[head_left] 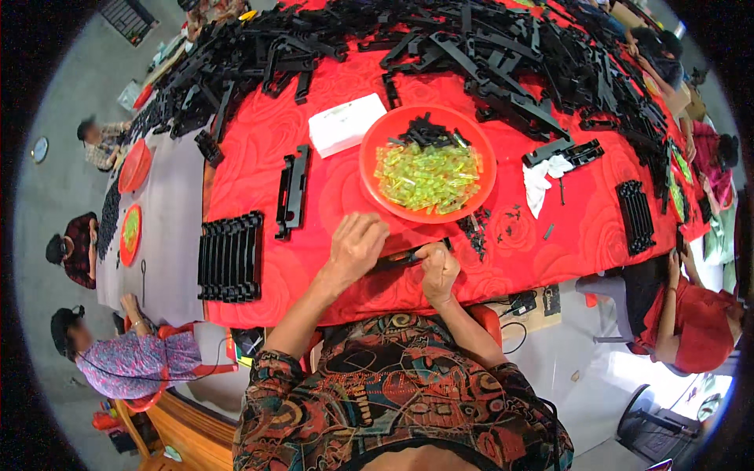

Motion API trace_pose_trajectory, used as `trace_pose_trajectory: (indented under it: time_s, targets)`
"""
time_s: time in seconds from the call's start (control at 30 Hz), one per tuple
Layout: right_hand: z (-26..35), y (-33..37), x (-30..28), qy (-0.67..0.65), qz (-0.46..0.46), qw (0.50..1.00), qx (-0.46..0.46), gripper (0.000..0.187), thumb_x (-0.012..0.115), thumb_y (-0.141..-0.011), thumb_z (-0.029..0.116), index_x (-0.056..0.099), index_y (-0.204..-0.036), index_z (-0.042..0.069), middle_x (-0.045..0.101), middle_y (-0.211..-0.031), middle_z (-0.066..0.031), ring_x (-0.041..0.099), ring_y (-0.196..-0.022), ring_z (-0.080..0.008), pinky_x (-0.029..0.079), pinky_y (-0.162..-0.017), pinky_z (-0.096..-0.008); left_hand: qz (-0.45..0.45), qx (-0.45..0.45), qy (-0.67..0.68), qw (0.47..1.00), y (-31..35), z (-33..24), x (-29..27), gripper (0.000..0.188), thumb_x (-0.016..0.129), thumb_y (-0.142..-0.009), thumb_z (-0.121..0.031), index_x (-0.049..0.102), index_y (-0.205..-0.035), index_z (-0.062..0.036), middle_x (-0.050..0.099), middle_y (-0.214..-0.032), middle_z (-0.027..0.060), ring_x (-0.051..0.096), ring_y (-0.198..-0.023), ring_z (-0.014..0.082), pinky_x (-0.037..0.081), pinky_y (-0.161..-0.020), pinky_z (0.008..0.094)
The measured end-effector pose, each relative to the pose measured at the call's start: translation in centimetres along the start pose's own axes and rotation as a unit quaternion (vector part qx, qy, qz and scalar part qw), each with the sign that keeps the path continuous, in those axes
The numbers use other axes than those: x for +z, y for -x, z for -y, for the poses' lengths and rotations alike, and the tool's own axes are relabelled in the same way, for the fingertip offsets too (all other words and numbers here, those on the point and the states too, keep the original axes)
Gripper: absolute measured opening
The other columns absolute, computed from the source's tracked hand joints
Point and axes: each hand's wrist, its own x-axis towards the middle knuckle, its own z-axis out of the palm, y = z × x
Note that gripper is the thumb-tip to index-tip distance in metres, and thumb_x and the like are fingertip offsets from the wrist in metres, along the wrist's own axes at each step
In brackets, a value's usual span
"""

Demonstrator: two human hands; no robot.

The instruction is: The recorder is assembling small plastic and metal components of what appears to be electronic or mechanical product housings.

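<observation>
Close to the near table edge, my right hand (437, 272) is closed round one end of a long black plastic part (395, 261). My left hand (359, 245) is curled just above the other end of that part, its fingertips pressed together. Whatever those fingers pinch, if anything, is hidden. Just beyond both hands stands a round red bowl (369, 187) with small translucent yellow-green pieces (428, 177) and, at its far side, small black pieces (425, 130). Tiny black bits (473, 233) lie on the cloth to the right of my hands.
A red patterned cloth (338, 90) covers the table. Black parts stand in a row (229, 257) at left and another row (635, 218) at right. One lone black part (293, 192), a white box (346, 124) and crumpled tissue (537, 188) lie around. A large black heap (487, 55) fills the far side. Co-workers sit on both sides.
</observation>
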Motion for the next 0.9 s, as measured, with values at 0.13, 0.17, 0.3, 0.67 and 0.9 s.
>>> trace_pose_trajectory:
  time_s: [0.13,0.17,0.3,0.67,0.9]
  targets:
    - [-0.1,-0.3,-0.1,0.035,-0.005,0.999,-0.031,0.043,0.038,-0.098,0.029,0.059,-0.076,-0.001,0.042,-0.057,0.0034,0.033,-0.047,-0.0036,0.026,-0.044,-0.0230,0.012,0.038,-0.023,0.999,-4.8,2.6,2.0,0.014,0.067,-0.072,-0.001,0.060,-0.085,-0.0020,0.059,-0.087,0.0111,0.058,-0.079,0.0287,0.047,-0.069,0.0375]
    - [0.0,-0.2,-0.3,0.044,0.007,0.999,-0.025,0.039,0.039,-0.097,0.025,0.059,-0.077,-0.002,0.049,-0.062,-0.0013,0.041,-0.052,-0.0092,0.033,-0.049,-0.0256,0.018,0.048,-0.031,0.998,-5.9,3.4,2.8,0.013,0.066,-0.073,-0.001,0.060,-0.085,-0.0019,0.059,-0.087,0.0112,0.057,-0.079,0.0290,0.047,-0.069,0.0378]
    - [0.2,-0.3,-0.9,0.072,0.034,0.997,-0.016,0.031,0.042,-0.096,0.018,0.060,-0.080,-0.003,0.061,-0.072,-0.0109,0.059,-0.063,-0.0211,0.047,-0.060,-0.0311,0.071,0.074,-0.078,0.992,-10.2,6.6,7.0,0.009,0.058,-0.076,-0.003,0.058,-0.084,-0.0023,0.056,-0.087,0.0114,0.054,-0.086,0.0292,0.046,-0.072,0.0410]
    - [0.2,-0.4,-1.0,0.066,0.043,0.997,-0.022,0.036,0.041,-0.097,0.023,0.060,-0.078,-0.001,0.058,-0.068,-0.0094,0.055,-0.058,-0.0202,0.044,-0.055,-0.0311,0.179,0.060,-0.164,0.968,-14.1,9.7,12.9,0.017,0.051,-0.081,-0.006,0.059,-0.096,-0.0029,0.057,-0.095,0.0119,0.054,-0.095,0.0293,0.046,-0.082,0.0418]
    - [0.4,-0.6,-0.7,0.083,0.046,0.994,-0.051,0.038,0.040,-0.097,0.022,0.060,-0.076,-0.002,0.060,-0.070,-0.0105,0.057,-0.062,-0.0199,0.046,-0.060,-0.0306,0.201,-0.057,-0.106,0.972,-14.7,10.5,13.0,0.018,0.060,-0.080,-0.012,0.064,-0.097,-0.0070,0.058,-0.098,0.0141,0.057,-0.095,0.0318,0.047,-0.081,0.0444]
